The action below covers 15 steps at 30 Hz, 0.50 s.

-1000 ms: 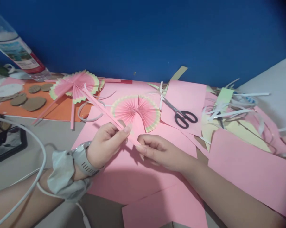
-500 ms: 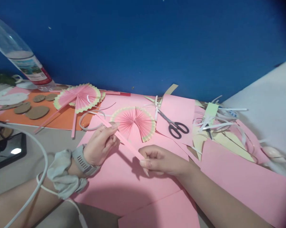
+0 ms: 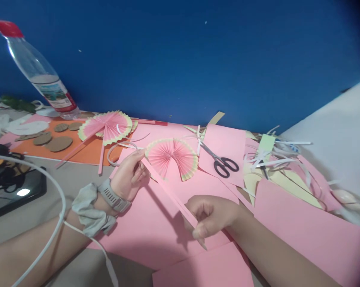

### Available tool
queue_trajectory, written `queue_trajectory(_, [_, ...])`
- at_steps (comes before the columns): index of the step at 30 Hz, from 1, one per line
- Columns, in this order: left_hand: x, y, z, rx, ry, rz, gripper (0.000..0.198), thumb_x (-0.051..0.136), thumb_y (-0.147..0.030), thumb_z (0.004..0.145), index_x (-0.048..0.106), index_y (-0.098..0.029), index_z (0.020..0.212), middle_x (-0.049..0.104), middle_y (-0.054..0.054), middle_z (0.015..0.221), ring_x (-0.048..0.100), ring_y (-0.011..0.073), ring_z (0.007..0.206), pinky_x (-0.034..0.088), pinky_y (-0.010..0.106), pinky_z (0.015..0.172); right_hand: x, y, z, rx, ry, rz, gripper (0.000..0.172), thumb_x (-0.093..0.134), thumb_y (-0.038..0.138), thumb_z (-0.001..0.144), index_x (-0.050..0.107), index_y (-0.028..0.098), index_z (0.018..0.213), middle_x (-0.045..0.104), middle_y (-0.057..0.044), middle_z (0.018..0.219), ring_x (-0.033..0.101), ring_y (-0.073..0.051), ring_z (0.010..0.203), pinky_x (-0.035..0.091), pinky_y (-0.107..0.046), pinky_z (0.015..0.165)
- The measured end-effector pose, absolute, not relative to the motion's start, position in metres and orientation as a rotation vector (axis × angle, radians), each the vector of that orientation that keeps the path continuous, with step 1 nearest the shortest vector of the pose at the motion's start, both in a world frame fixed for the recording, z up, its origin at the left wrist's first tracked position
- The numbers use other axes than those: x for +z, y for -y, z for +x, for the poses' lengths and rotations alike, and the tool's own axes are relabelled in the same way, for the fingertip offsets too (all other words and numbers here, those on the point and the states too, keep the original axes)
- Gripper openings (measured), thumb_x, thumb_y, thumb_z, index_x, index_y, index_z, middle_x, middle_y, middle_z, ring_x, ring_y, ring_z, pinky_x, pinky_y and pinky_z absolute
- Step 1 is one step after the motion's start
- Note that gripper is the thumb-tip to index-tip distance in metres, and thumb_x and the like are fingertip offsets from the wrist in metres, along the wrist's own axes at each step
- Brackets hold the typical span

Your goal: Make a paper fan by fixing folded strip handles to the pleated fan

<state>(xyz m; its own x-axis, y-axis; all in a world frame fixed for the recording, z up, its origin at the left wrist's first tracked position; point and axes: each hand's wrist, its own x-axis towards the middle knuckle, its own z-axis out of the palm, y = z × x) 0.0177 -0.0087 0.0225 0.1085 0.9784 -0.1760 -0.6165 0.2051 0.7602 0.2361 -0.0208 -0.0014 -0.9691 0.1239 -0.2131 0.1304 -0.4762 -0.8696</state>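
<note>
A folded pink paper strip (image 3: 169,192) stretches slantwise between my two hands, above pink paper sheets (image 3: 138,243). My left hand (image 3: 130,173) pinches its upper left end between thumb and fingers. At the lower right end, my right hand (image 3: 211,217) grips the strip with thumb and curled fingers. Just beyond the strip lies a pleated paper fan (image 3: 184,155), pink with a pale yellow-green rim. A second such fan (image 3: 118,125), with pink strips as handles, rests further left. Scissors (image 3: 220,161) with black handles lie on a pink sheet to the right.
A plastic bottle (image 3: 52,87) with a red cap stands at the back left, near brown cardboard discs (image 3: 58,144) on orange paper (image 3: 87,153). A white cable (image 3: 56,187) crosses my left forearm. Paper scraps (image 3: 275,161) are heaped at right, before a blue wall (image 3: 180,59).
My right hand has slid down and to the right along the pink strip, so more of it shows between my hands. The view has shifted slightly.
</note>
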Motion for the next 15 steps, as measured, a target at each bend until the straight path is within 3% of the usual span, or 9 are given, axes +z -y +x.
queue_trajectory(4, [0.018, 0.011, 0.019, 1.249, -0.668, 0.694, 0.048, 0.045, -0.048, 0.089, 0.046, -0.016, 0.053, 0.031, -0.007, 0.035, 0.025, 0.0045, 0.033, 0.027, 0.016, 0.037, -0.007, 0.025, 0.228, -2.744, -1.387, 0.05, 0.039, 0.072, 0.038, 0.078, 0.05, 0.012, 0.06, 0.047, 0.006, 0.048, 0.042, -0.004, 0.042, 0.042, -0.02, 0.051])
queue_trajectory(8, [0.008, 0.026, 0.022, 1.111, -0.799, 0.982, 0.06, 0.036, -0.069, 0.084, 0.055, -0.015, 0.066, 0.046, -0.003, 0.05, 0.034, 0.0063, 0.036, 0.026, 0.018, 0.034, -0.005, 0.032, 0.218, -2.864, -1.56, 0.413, 0.032, 0.067, 0.038, 0.083, 0.056, 0.01, 0.072, 0.055, 0.001, 0.059, 0.052, -0.006, 0.052, 0.041, -0.019, 0.052])
queue_trajectory(10, [0.004, 0.034, 0.023, 1.06, -0.747, 1.14, 0.069, 0.028, -0.077, 0.08, 0.058, -0.015, 0.076, 0.046, -0.003, 0.053, 0.037, 0.0079, 0.038, 0.03, 0.02, 0.036, -0.001, 0.035, 0.216, -2.905, -1.628, 0.603, 0.031, 0.065, 0.038, 0.084, 0.053, 0.011, 0.071, 0.054, 0.001, 0.059, 0.054, -0.007, 0.055, 0.042, -0.022, 0.057])
queue_trajectory(15, [0.007, 0.042, 0.024, 0.854, -0.917, 1.531, 0.032, 0.045, -0.04, 0.092, 0.062, -0.014, 0.087, 0.051, -0.002, 0.059, 0.045, 0.0088, 0.051, 0.039, 0.021, 0.05, 0.007, 0.042, 0.21, -2.863, -1.779, 0.794, 0.034, 0.058, 0.043, 0.088, 0.052, 0.011, 0.075, 0.056, -0.002, 0.064, 0.054, -0.009, 0.056, 0.043, -0.023, 0.057])
